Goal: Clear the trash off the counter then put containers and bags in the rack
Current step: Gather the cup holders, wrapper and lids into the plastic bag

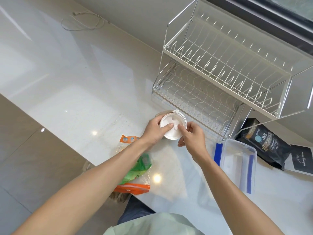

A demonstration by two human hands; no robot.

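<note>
A cup with a round white lid (171, 131) stands on the white counter (76, 99) in front of the rack. My left hand (155, 130) grips the lid's left side, thumb on top. My right hand (191, 135) touches the lid's small flap with its fingertips. The white two-tier wire rack (220, 68) stands behind, with nothing on either tier. A clear plastic container with blue clips (237, 163) lies to the right. Two dark bags (264, 141) lie beside the rack's right leg. A crumpled orange and green plastic wrapper (135, 168) lies under my left forearm.
A thin white cable (83, 21) is coiled at the far end of the counter by the wall. The counter's front edge runs diagonally at lower left, with the tiled floor (25, 158) beyond it. A dark window frame (271, 17) runs behind the rack.
</note>
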